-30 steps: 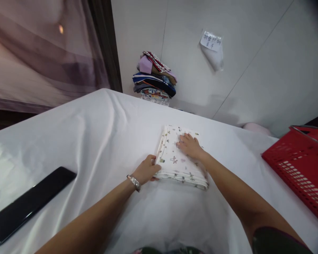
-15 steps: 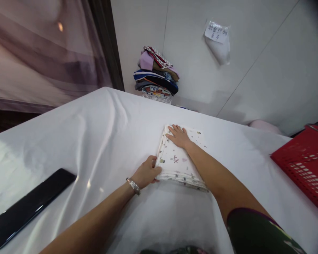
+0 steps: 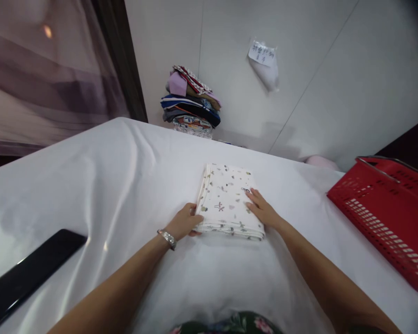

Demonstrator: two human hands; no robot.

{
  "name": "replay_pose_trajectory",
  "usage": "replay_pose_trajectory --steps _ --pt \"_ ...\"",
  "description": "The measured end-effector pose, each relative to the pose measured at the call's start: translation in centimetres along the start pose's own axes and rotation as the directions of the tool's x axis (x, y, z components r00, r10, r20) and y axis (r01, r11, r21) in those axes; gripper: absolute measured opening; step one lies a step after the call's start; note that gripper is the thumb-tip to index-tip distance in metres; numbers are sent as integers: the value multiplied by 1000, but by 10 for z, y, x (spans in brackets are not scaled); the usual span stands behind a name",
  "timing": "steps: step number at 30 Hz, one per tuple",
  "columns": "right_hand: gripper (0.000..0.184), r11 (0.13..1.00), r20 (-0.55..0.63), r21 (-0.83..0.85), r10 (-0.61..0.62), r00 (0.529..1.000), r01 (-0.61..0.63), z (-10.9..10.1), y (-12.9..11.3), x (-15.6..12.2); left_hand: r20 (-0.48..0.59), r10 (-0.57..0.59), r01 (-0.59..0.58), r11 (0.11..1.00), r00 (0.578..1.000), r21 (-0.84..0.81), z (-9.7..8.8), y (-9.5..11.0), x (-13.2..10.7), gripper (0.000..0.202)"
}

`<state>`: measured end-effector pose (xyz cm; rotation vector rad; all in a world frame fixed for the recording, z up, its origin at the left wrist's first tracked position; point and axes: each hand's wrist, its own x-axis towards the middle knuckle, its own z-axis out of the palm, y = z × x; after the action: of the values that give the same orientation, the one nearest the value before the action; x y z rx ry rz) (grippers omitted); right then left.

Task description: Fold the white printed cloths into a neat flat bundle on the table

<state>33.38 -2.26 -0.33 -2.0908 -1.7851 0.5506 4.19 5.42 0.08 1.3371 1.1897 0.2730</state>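
A folded white cloth with a small plant-like print lies in layers on the table in front of me. At its near left corner my left hand pinches the folded edge, thumb on top and fingers partly hidden beneath. A silvery bracelet circles that wrist. My right hand rests on the cloth's right side with its fingers stretched out over the top layer.
A white cloth covers the table. To the right stands a red plastic basket; at the left lies a glossy black slab. Beyond the far edge are a stack of folded fabrics and a paper sign on the wall.
My right hand has slid from the cloth's far left part to its right side. My left hand stays at the near left corner. The view has shifted right, showing more of the basket.
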Motion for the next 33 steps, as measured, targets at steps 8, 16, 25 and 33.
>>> replay_pose_trajectory --steps 8,16,25,33 --pt "60 748 -101 646 281 954 -152 16 -19 -86 -35 12 -11 1000 999 23 0 0 2 42" --pt "82 362 76 891 477 876 -275 13 -41 -90 -31 76 -80 987 997 -139 3 4 -4 43" --pt "69 596 -100 750 529 842 -286 -35 13 -111 399 6 20 998 917 -62 57 -1 -41 46" --pt "55 943 -357 228 314 880 -244 -25 38 -123 257 113 -144 984 960 103 31 9 -28 16"
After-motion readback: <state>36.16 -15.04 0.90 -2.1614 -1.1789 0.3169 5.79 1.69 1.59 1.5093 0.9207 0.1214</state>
